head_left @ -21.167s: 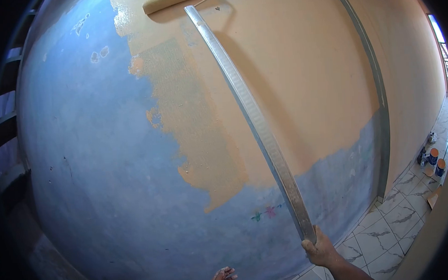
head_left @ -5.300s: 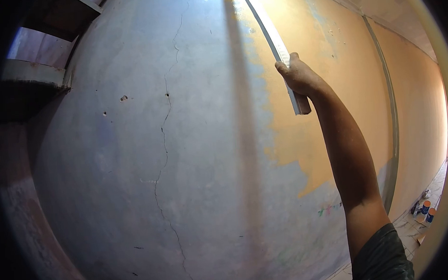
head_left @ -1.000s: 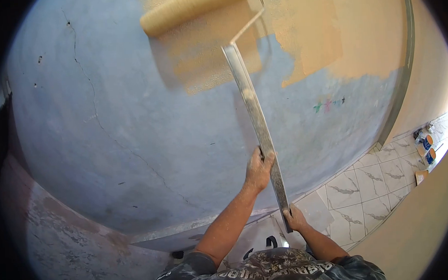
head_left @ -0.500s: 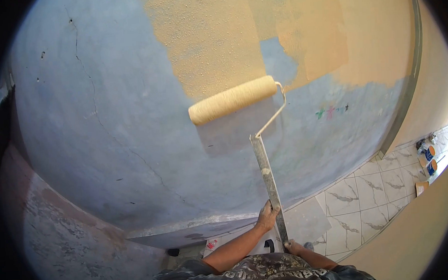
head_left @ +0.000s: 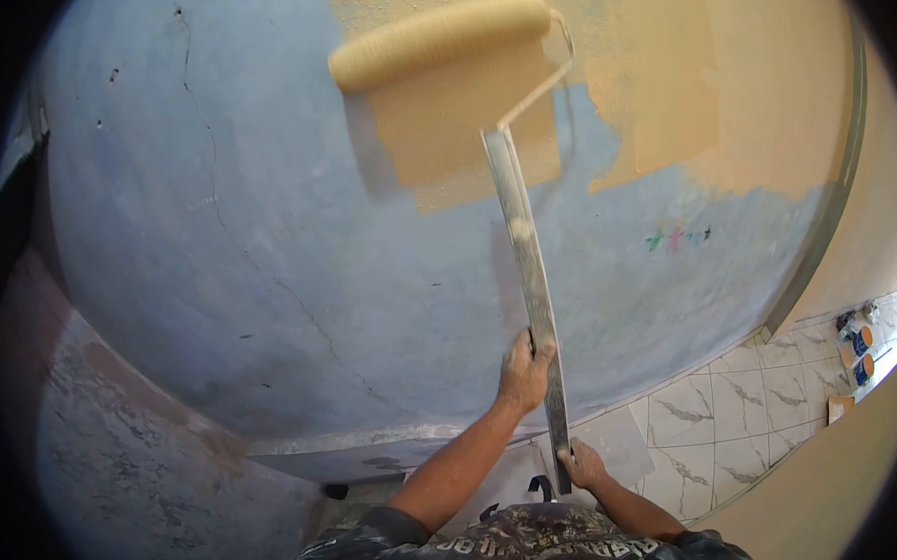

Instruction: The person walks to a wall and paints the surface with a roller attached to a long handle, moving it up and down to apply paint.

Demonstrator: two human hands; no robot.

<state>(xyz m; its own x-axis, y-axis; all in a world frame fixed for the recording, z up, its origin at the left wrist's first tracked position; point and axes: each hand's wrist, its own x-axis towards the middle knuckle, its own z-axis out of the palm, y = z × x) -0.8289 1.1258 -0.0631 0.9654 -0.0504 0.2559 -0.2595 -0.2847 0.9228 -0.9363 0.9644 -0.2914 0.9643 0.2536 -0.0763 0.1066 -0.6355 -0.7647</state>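
A long paint roller (head_left: 443, 40) coated in cream-yellow paint lies against the upper wall, slightly blurred. Its bent wire frame joins a flat, paint-smeared pole (head_left: 521, 227). My left hand (head_left: 526, 372) is wrapped round the pole's lower part. Near the pole's bottom end, my right hand (head_left: 583, 464) grips it too. Yellow paint (head_left: 462, 129) covers the wall behind and below the roller, and more yellow spreads to the right. Lower down and to the left the wall (head_left: 296, 217) is blue-grey, with a thin crack.
At the right, orange-topped blue containers (head_left: 862, 340) stand on the marbled tile floor (head_left: 739, 407). A grey sheet (head_left: 616, 443) lies on the floor near my right hand. A rough, patchy wall surface (head_left: 127, 474) is at the lower left. Small coloured marks (head_left: 676, 238) dot the blue wall.
The roller has moved up the wall, over the yellow area. Both hands have risen with the pole, still holding it. The view has shifted slightly.
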